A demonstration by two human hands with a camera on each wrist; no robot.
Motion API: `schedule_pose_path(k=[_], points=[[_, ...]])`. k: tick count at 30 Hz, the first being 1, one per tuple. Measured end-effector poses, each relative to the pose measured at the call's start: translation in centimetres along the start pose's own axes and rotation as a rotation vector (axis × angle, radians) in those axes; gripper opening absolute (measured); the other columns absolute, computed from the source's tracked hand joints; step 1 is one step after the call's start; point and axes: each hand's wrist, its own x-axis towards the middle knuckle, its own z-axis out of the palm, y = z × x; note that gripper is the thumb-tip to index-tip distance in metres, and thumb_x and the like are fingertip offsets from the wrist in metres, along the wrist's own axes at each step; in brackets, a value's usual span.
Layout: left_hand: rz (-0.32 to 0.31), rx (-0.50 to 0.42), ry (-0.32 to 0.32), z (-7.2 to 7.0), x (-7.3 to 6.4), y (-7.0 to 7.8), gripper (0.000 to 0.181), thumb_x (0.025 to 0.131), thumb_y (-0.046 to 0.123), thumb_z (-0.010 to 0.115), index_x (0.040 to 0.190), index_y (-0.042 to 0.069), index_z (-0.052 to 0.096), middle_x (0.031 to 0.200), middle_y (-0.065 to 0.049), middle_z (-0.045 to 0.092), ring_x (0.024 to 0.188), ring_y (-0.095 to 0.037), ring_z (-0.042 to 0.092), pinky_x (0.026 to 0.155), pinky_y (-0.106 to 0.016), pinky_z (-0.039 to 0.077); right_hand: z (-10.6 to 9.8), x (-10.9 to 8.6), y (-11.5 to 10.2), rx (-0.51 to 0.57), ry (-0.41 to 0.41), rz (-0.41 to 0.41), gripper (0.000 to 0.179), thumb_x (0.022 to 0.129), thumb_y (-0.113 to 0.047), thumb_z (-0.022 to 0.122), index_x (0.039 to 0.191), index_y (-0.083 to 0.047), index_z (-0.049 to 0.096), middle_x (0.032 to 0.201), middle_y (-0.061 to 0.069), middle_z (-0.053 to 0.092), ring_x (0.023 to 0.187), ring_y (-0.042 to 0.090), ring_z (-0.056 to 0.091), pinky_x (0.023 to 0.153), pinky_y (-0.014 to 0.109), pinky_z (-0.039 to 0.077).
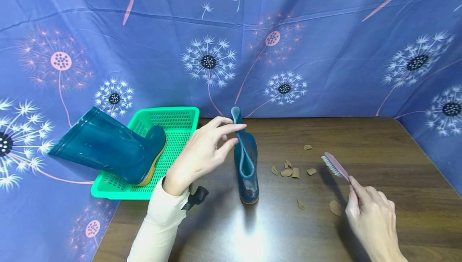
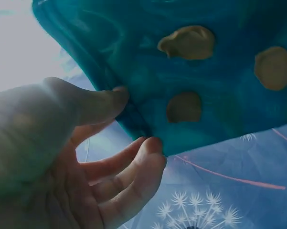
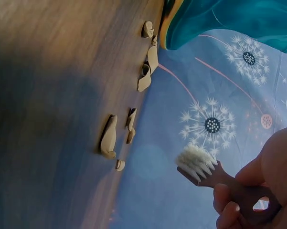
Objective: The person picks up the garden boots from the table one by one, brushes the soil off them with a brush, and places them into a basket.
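Note:
A teal rubber boot [image 1: 249,188] stands upright on the table, its shaft pressed narrow at the top. My left hand [image 1: 202,150] pinches the rim of that boot between thumb and fingers. Several flat brown clay-like patches [image 2: 187,43] stick to the side of the shaft in the left wrist view. My right hand [image 1: 373,210] grips the handle of a small pink brush [image 1: 338,164] above the table, right of the boot and apart from it. Its pale bristles [image 3: 195,160] show in the right wrist view.
A second teal boot [image 1: 112,146] leans in a green plastic basket [image 1: 180,113] at the left, its shaft sticking out past the side. Several loose brown pieces [image 1: 286,172] lie on the wooden table [image 1: 361,134] between boot and brush. A blue dandelion-print cloth [image 1: 325,53] hangs behind.

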Motion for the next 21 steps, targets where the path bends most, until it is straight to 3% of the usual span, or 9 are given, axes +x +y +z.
schedule_pose_path(k=[5, 8, 13, 17, 21], points=[[0.103, 0.102, 0.028, 0.1, 1.1, 0.2, 0.031, 0.098, 0.028, 0.078, 0.129, 0.030, 0.078, 0.147, -0.003, 0.058, 0.093, -0.013, 0.067, 0.071, -0.029, 0.054, -0.1, 0.0, 0.0, -0.001, -0.008, 0.004, 0.033, 0.095, -0.004, 0.060, 0.123, 0.004, 0.075, 0.088, 0.023, 0.071, 0.081, 0.045, 0.060, 0.072, 0.049, 0.030], [0.181, 0.127, 0.066, 0.2, 1.7, 0.2, 0.023, 0.094, 0.029, 0.082, 0.117, 0.027, 0.083, 0.148, -0.002, 0.062, 0.101, -0.015, 0.070, 0.073, -0.030, 0.056, -0.2, 0.0, 0.0, -0.004, -0.013, 0.006, 0.033, 0.096, -0.005, 0.059, 0.123, 0.004, 0.075, 0.089, 0.024, 0.072, 0.082, 0.046, 0.060, 0.072, 0.050, 0.030], [0.308, 0.180, 0.098, 0.8, 2.5, 0.3, 0.016, 0.094, 0.030, 0.082, 0.108, 0.023, 0.085, 0.132, 0.006, 0.076, 0.095, -0.014, 0.072, 0.068, -0.027, 0.056, -0.2, -0.1, 0.0, -0.006, -0.012, 0.008, 0.032, 0.096, -0.005, 0.060, 0.122, 0.004, 0.076, 0.089, 0.024, 0.072, 0.082, 0.046, 0.061, 0.072, 0.051, 0.031], [0.347, 0.223, 0.124, 1.1, 2.6, 0.3, 0.017, 0.094, 0.032, 0.081, 0.107, 0.022, 0.084, 0.112, 0.012, 0.081, 0.085, -0.010, 0.070, 0.062, -0.024, 0.053, 0.0, -0.4, 0.1, -0.009, -0.009, -0.003, 0.032, 0.095, -0.005, 0.060, 0.121, 0.004, 0.076, 0.088, 0.024, 0.072, 0.081, 0.046, 0.061, 0.071, 0.050, 0.030], [0.358, 0.280, 0.179, 1.2, 2.4, 0.2, 0.017, 0.094, 0.033, 0.081, 0.106, 0.022, 0.084, 0.101, 0.013, 0.082, 0.073, -0.011, 0.057, 0.053, -0.023, 0.044, 0.1, -0.5, 0.2, -0.010, -0.005, -0.018, 0.032, 0.095, -0.006, 0.061, 0.121, 0.004, 0.076, 0.086, 0.023, 0.072, 0.079, 0.045, 0.060, 0.071, 0.049, 0.030]])
